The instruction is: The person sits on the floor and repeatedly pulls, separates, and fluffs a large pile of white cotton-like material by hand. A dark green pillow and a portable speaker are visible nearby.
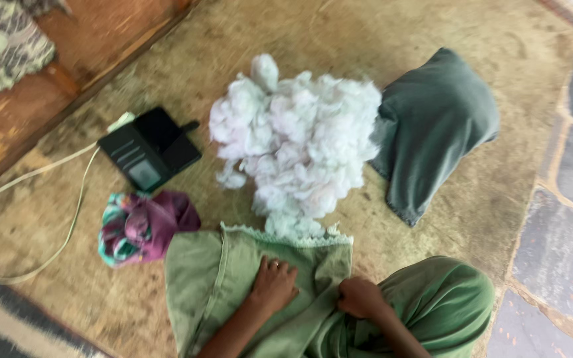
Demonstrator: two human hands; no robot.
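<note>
My left hand (273, 286) lies flat, fingers spread, on a light green cloth cover (213, 278) with a scalloped lace edge, spread on the mat in front of me. My right hand (359, 297) is closed on a fold of the same green cloth near its right side. Just beyond the cloth's lace edge sits a big heap of white fluffy stuffing (300, 142). A stuffed dark green pillow (432, 126) lies to the right of the heap, touching it.
A black open wallet case (150, 149) with a white cable (67, 219) lies at the left. A bundle of purple and teal cloth (140, 227) sits beside the green cover. Brown mat (167, 66) underneath; stone floor (565, 252) at right; wooden furniture (48, 86) at upper left.
</note>
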